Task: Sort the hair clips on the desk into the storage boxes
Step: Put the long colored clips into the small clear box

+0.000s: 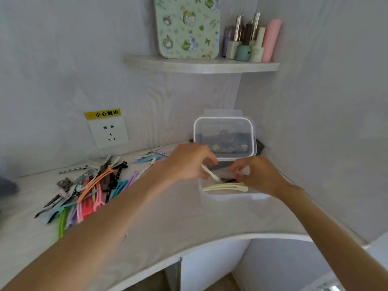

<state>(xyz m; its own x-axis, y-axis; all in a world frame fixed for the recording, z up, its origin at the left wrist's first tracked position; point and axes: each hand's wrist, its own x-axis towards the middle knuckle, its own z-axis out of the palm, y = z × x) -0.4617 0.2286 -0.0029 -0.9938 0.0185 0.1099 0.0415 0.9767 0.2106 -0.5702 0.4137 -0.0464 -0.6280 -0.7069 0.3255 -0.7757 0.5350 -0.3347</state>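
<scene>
My left hand (189, 162) pinches a cream hair clip (211, 174) and holds it slanted over a clear storage box (231, 196) on the desk. Cream clips (225, 187) lie inside this box along its near side. My right hand (255, 174) is at the box's right side, fingers curled round its rim or a small pale part; I cannot tell which. Behind stands a second clear box (224, 122), tilted against the wall, with dark clips inside. A heap of many coloured clips (88, 192) lies on the desk at left.
A few pale clips (150, 157) lie near the wall behind my left arm. A wall socket (109, 132) sits above the desk. A corner shelf (201, 65) carries a patterned board and bottles. The desk's curved front edge (210, 244) runs below my arms.
</scene>
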